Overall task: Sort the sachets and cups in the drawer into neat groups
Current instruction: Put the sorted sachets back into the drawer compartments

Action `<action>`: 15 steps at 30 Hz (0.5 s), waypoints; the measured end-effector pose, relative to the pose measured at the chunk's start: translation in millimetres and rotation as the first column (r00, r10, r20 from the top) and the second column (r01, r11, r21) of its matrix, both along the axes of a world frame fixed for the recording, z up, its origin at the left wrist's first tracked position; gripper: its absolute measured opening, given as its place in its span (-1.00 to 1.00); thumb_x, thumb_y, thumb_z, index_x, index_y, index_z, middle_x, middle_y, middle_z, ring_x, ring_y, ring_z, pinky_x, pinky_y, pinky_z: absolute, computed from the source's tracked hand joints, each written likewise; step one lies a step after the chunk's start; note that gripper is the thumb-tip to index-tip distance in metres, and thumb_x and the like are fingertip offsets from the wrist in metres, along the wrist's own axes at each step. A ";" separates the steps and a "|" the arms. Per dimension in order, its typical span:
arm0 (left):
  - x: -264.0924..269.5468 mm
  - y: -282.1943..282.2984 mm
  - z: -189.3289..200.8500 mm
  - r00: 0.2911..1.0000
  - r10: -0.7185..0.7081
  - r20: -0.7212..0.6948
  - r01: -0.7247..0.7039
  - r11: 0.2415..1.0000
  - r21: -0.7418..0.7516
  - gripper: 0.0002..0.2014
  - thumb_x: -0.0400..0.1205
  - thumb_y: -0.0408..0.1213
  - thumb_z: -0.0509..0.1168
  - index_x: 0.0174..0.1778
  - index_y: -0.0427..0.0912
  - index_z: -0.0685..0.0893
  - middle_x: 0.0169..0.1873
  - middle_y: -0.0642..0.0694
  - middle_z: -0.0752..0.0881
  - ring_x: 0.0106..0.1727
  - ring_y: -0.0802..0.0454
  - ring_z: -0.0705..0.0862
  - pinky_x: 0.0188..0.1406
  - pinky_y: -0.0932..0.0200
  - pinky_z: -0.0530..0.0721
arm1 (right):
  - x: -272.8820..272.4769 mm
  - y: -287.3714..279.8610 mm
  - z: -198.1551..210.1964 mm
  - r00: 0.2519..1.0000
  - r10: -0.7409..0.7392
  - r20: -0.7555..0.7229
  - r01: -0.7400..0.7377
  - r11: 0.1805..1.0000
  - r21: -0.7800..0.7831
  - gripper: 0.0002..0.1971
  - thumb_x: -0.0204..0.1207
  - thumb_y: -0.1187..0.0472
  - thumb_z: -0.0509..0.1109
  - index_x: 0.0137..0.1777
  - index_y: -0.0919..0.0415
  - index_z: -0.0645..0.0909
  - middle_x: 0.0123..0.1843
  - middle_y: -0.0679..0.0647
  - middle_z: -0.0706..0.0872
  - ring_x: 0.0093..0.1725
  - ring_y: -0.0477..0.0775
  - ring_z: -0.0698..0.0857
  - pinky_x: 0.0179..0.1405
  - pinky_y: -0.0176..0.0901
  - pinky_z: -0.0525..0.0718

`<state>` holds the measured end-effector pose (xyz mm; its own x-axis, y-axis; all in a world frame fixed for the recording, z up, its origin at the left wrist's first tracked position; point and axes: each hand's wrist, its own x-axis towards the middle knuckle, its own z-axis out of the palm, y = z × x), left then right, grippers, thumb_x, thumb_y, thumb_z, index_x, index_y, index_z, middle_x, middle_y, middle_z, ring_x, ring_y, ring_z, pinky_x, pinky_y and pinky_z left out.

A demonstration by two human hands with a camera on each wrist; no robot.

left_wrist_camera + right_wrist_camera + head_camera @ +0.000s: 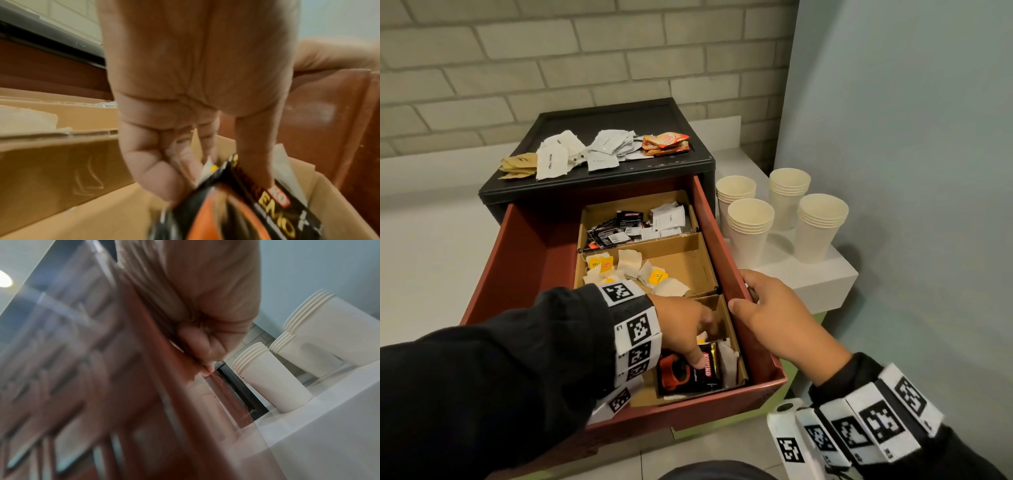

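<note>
The red drawer (517,257) stands pulled out, with a cardboard divider tray (688,253) of three compartments inside. My left hand (697,358) reaches into the nearest compartment and pinches a black coffee sachet (688,377) printed with a red cup. The left wrist view shows the thumb and curled fingers of that hand (216,170) on the sachet (257,211). Tea bags (633,270) with yellow tags lie in the middle compartment. Black and white sachets (633,224) fill the far one. My right hand (743,294) grips the drawer's right wall, fingers (197,350) curled over its rim (154,386).
On the black cabinet top (681,164) lie piles of brown sachets (518,166), white sachets (558,154), pale grey sachets (609,147) and orange sachets (666,144). Several stacks of white paper cups (750,226) (271,381) stand on a white ledge (818,284) right of the drawer.
</note>
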<state>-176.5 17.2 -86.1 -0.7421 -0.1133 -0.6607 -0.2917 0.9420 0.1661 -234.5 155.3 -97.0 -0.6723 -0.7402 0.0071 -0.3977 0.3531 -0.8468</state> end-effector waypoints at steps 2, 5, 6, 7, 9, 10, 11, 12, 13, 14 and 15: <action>2.2 -2.5 0.7 0.999 0.020 -0.025 -0.021 0.999 -0.049 -0.26 0.50 -0.08 0.47 0.54 -0.11 0.28 0.30 -0.14 0.59 0.27 -0.10 0.58 0.00 0.21 0.48 | -0.1 0.1 0.0 1.000 0.008 0.010 -0.008 1.000 -0.003 -0.71 0.56 0.32 0.27 0.19 -0.02 0.59 -0.03 0.05 0.77 -0.04 0.04 0.71 -0.02 -0.19 0.64; 4.3 0.1 -1.0 0.998 -0.023 0.061 0.034 0.982 -0.186 -0.17 0.44 0.08 0.47 0.54 -0.10 0.25 0.35 -0.10 0.56 0.30 -0.11 0.57 0.20 0.03 0.56 | -0.4 0.1 -1.0 1.000 0.015 0.017 -0.014 1.000 -0.015 -0.71 0.56 0.32 0.26 0.17 -0.06 0.58 -0.03 0.04 0.77 -0.04 0.04 0.72 -0.03 -0.22 0.64; 4.2 2.5 -1.8 0.995 -0.039 0.096 0.057 0.979 -0.195 -0.15 0.43 0.11 0.46 0.56 -0.08 0.22 0.37 -0.10 0.54 0.32 -0.12 0.56 0.24 0.00 0.56 | -0.4 0.2 -1.2 1.000 0.015 0.015 -0.015 1.000 -0.019 -0.71 0.56 0.32 0.26 0.15 -0.08 0.57 -0.03 0.04 0.77 -0.04 0.05 0.72 -0.02 -0.19 0.65; 3.4 4.7 -3.0 0.991 -0.051 0.120 0.072 0.982 -0.176 -0.13 0.44 0.12 0.46 0.58 -0.07 0.20 0.41 -0.11 0.51 0.36 -0.13 0.53 0.26 -0.01 0.54 | -0.4 0.2 -1.3 1.000 0.016 0.011 -0.016 1.000 -0.020 -0.71 0.56 0.32 0.26 0.13 -0.10 0.56 -0.03 0.04 0.77 -0.04 0.05 0.71 -0.01 -0.17 0.65; 0.2 7.6 -4.6 0.988 -0.083 0.130 0.098 0.989 -0.110 -0.15 0.47 0.09 0.45 0.60 -0.06 0.20 0.46 -0.11 0.43 0.42 -0.12 0.47 0.28 0.04 0.49 | -0.3 0.2 -1.6 1.000 0.016 0.007 -0.016 1.000 -0.024 -0.71 0.55 0.32 0.26 0.11 -0.11 0.55 -0.02 0.04 0.77 -0.04 0.05 0.71 -0.01 -0.18 0.64; -0.9 8.5 -4.7 0.987 -0.094 0.129 0.105 0.991 -0.082 -0.18 0.48 0.06 0.44 0.60 -0.07 0.22 0.46 -0.11 0.43 0.43 -0.11 0.46 0.26 0.08 0.47 | -0.2 0.2 -2.0 1.000 0.016 0.008 -0.016 1.000 -0.027 -0.71 0.55 0.32 0.26 0.12 -0.11 0.55 -0.02 0.04 0.77 -0.03 0.04 0.71 0.00 -0.18 0.64; -2.3 9.0 -4.8 0.987 -0.096 0.126 0.103 0.993 -0.055 -0.22 0.50 0.01 0.44 0.59 -0.09 0.25 0.46 -0.10 0.44 0.43 -0.10 0.46 0.23 0.12 0.46 | -0.4 -0.1 -2.1 1.000 0.016 0.006 -0.016 0.999 -0.029 -0.70 0.55 0.33 0.26 0.12 -0.11 0.55 -0.01 0.04 0.77 -0.02 0.05 0.71 0.01 -0.18 0.64; -3.6 8.9 -5.3 0.989 -0.090 0.119 0.093 0.995 -0.024 -0.26 0.52 -0.03 0.44 0.58 -0.10 0.28 0.45 -0.10 0.46 0.42 -0.09 0.47 0.22 0.15 0.45 | -0.6 -0.3 -2.5 1.000 0.015 0.004 -0.015 0.999 -0.030 -0.70 0.55 0.33 0.26 0.12 -0.11 0.55 -0.01 0.05 0.77 -0.02 0.05 0.71 0.02 -0.16 0.65; -4.8 9.0 -6.1 0.990 -0.081 0.112 0.081 0.997 0.007 -0.28 0.53 -0.07 0.44 0.57 -0.11 0.30 0.45 -0.10 0.48 0.42 -0.08 0.48 0.24 0.16 0.45 | -0.8 -0.5 -2.7 1.000 0.013 0.002 -0.013 1.000 -0.029 -0.70 0.55 0.33 0.27 0.11 -0.12 0.55 -0.01 0.05 0.77 -0.02 0.06 0.71 0.02 -0.15 0.65; -5.7 9.2 -6.4 0.991 -0.078 0.106 0.075 0.997 0.031 -0.29 0.53 -0.09 0.43 0.57 -0.11 0.31 0.46 -0.09 0.49 0.42 -0.07 0.48 0.26 0.18 0.44 | -0.9 -0.6 -2.7 1.000 0.010 0.000 -0.010 1.000 -0.027 -0.70 0.54 0.33 0.27 0.11 -0.11 0.55 -0.02 0.06 0.77 -0.03 0.06 0.71 0.01 -0.14 0.65; -6.2 10.1 -6.4 0.991 -0.079 0.107 0.074 0.996 0.047 -0.30 0.54 -0.09 0.42 0.57 -0.12 0.31 0.45 -0.08 0.50 0.43 -0.06 0.48 0.26 0.20 0.43 | -0.9 -0.6 -2.6 1.000 0.008 -0.002 -0.008 1.000 -0.025 -0.71 0.54 0.33 0.27 0.10 -0.10 0.56 -0.04 0.07 0.77 -0.04 0.07 0.71 0.00 -0.13 0.65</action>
<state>-182.7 27.3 -92.5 -0.6710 -0.0290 -0.7409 -0.2378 0.9548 0.1780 -235.5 154.8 -99.6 -0.6665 -0.7450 0.0267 -0.4018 0.3289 -0.8546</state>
